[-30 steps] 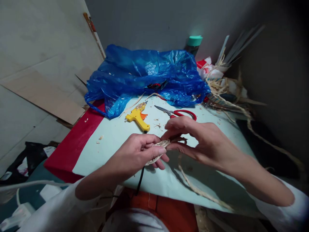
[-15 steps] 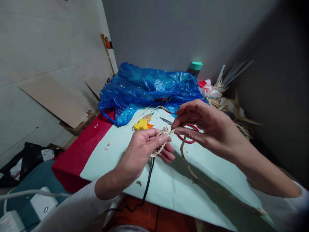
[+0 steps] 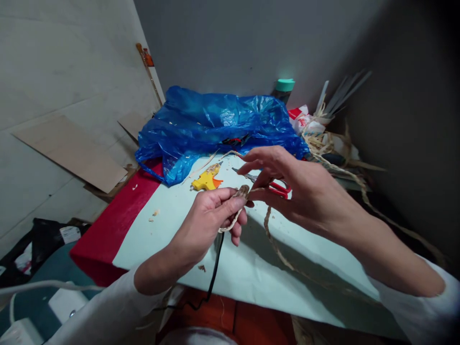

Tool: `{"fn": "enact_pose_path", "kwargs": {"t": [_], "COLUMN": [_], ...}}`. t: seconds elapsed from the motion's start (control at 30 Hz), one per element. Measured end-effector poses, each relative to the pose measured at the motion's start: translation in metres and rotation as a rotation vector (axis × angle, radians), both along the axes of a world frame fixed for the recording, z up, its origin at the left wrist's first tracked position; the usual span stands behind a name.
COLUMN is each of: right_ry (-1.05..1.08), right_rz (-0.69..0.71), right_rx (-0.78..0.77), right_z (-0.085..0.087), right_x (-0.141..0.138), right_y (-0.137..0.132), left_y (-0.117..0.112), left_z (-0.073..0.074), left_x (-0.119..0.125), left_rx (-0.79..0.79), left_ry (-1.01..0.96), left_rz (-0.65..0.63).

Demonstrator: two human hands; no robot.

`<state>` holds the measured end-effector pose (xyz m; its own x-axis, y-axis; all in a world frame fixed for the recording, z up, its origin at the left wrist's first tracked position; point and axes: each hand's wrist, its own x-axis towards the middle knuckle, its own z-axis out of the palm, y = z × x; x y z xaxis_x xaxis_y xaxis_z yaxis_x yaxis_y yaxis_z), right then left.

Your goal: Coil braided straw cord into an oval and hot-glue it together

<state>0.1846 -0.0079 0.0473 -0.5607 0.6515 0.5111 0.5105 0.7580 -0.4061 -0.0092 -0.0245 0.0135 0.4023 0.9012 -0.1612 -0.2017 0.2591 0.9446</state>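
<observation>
Over the pale green sheet (image 3: 143,242), the left hand (image 3: 212,211) pinches a braided coil (image 3: 244,192) slanting away rightward, its strand (image 3: 257,190) running right into the thumb-and-finger pinch of the right hand (image 3: 300,187).

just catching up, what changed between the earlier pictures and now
The left hand rose in view, now covering part of the handle of the yellow glue gun; the right hand rose too, its fingers over more of the scissors. Its grip is unclear. The left hand still holds the braided piece; glue gun, scissors and blue bag lie as before.
</observation>
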Motion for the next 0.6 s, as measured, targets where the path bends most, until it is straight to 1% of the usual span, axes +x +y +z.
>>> {"fn": "enact_pose_path", "kwargs": {"t": [0.1,0.2,0.37,0.43,0.53,0.6], "right_ry": [-0.006,0.026,0.126,0.136,0.122,0.15], "right_rz": [0.039,0.039,0.09,0.093,0.038,0.016], "right_rx": [-0.05,-0.033,-0.033,-0.01,0.016,0.028], "right_z": [-0.004,-0.013,-0.033,-0.038,-0.04,-0.042], "right_x": [0.006,0.011,0.014,0.015,0.016,0.017], "right_y": [-0.003,-0.008,-0.011,-0.012,-0.016,-0.018], "left_y": [0.001,0.001,0.003,0.004,0.008,0.012], "left_z": [-0.002,-0.003,-0.007,-0.008,-0.007,-0.006], "left_x": [0.0,0.0,0.0,0.0,-0.004,-0.009], "left_rx": [0.001,0.011,0.007,0.0,-0.01,-0.018], "left_ry": [0.059,0.136,0.217,0.212,0.164,0.109], "left_rz": [-0.061,-0.132,-0.162,-0.179,-0.255,-0.284]}}
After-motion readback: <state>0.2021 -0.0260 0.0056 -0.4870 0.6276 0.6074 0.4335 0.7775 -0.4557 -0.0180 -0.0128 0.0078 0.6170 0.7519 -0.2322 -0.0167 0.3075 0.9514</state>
